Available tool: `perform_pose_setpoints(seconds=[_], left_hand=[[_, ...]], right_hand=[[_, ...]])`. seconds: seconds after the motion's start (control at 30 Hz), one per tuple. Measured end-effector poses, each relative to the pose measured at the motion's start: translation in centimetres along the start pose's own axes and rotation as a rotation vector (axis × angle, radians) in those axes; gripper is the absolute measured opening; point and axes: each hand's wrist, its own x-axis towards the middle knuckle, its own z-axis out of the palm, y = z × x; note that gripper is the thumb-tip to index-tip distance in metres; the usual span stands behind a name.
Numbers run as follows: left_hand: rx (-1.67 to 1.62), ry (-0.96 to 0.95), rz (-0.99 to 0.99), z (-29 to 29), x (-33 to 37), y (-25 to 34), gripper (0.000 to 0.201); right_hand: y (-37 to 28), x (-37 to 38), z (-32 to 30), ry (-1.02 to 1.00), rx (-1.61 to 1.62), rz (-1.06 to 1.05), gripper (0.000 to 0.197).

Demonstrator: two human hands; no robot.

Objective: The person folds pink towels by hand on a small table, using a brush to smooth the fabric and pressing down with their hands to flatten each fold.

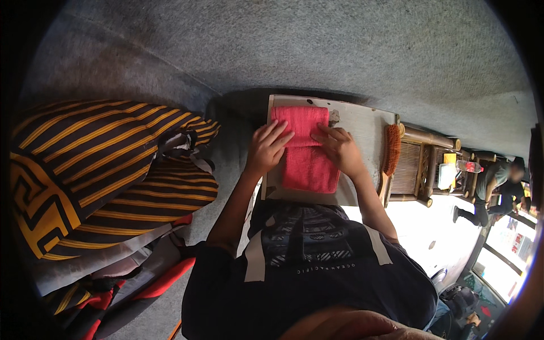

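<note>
A pink-red towel (311, 170) lies folded in two offset layers on a small white table (368, 133) in front of me. Across the upper layer, my left hand (270, 148) rests at the left edge with its fingers spread. On the opposite edge, my right hand (342, 149) touches the cloth, its fingers apart and slightly bent. Both hands press on the towel from above, and neither is wrapped round it.
A brush with orange-brown bristles (391, 149) sits at the table's right end. Beyond it stands bamboo furniture (416, 161) with a bottle (470, 166). Black-and-yellow striped fabric (113, 153) is heaped at left. A person (494, 181) is at far right.
</note>
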Motion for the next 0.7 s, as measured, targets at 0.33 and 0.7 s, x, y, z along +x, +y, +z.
perform_pose_setpoints(seconds=[0.33, 0.7], left_hand=[[-0.052, -0.078, -0.055, 0.5, -0.7, -0.5, 0.062], [0.050, 0.200, 0.029, -0.9, 4.6, 0.3, 0.039]], right_hand=[[0.7, 0.6, 0.4, -0.120, 0.002, 0.067, 0.044], [0.0, 2.9, -0.6, 0.092, -0.149, -0.041, 0.048]])
